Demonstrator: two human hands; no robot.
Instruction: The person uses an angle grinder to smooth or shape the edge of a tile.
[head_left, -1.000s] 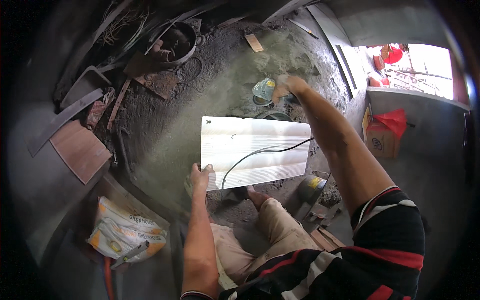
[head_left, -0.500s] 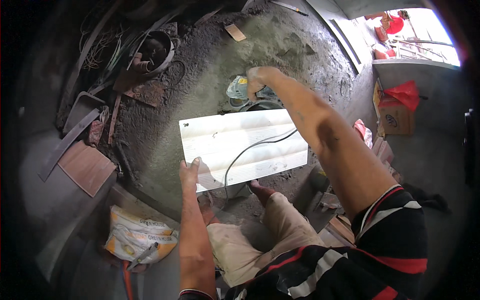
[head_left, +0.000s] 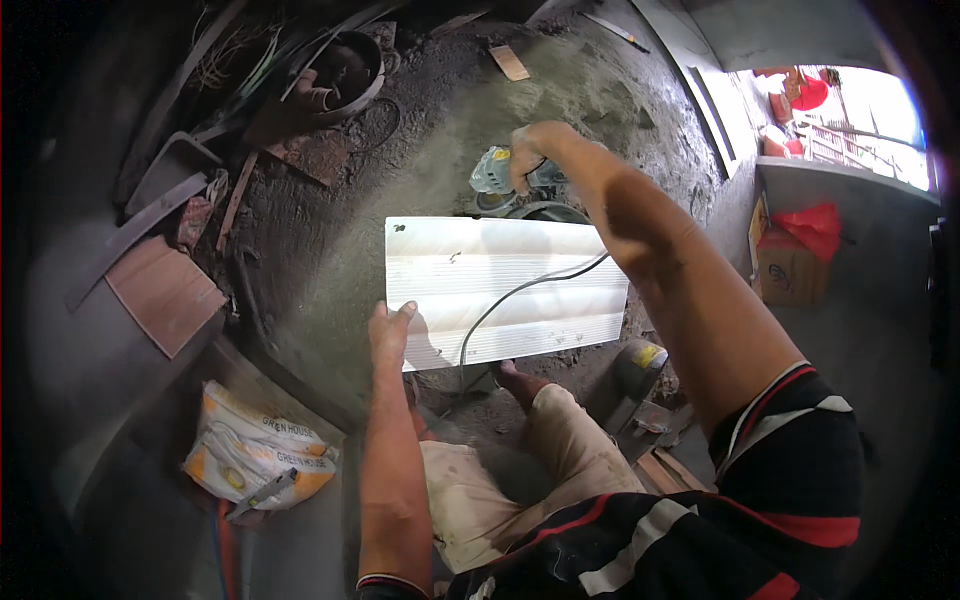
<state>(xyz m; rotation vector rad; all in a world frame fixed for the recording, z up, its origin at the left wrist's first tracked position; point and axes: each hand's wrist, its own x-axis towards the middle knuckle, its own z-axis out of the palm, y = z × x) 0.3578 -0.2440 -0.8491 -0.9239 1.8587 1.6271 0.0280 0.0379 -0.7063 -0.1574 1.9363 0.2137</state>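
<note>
A large white ribbed tile (head_left: 500, 250) lies in front of me above my knees, slightly tilted. My left hand (head_left: 389, 335) is closed on its left edge, thumb on top and the other fingers hidden beneath. Beyond the tile's far edge, my right hand (head_left: 528, 157) wraps round the body of a teal corded power tool (head_left: 490, 172), which looks like an angle grinder. The round part at the tool's lower end shows only partly. Across the tile's right half runs a black power cord (head_left: 500, 298). Behind the tile, a dark round bucket rim (head_left: 550, 212) is partly covered.
Rough wet mortar (head_left: 440, 130) covers the floor ahead. At far left stands a bucket (head_left: 375, 85) near scrap boards. A wood-coloured tile (head_left: 165, 295) leans at left, above a white-orange bag (head_left: 262, 450). To the right are a grey cylinder (head_left: 638, 370) and a cardboard box (head_left: 792, 270).
The tile has levelled a little, its left end shifting slightly right in view with my left hand. The view has turned somewhat; my right hand keeps its hold on the tool.
</note>
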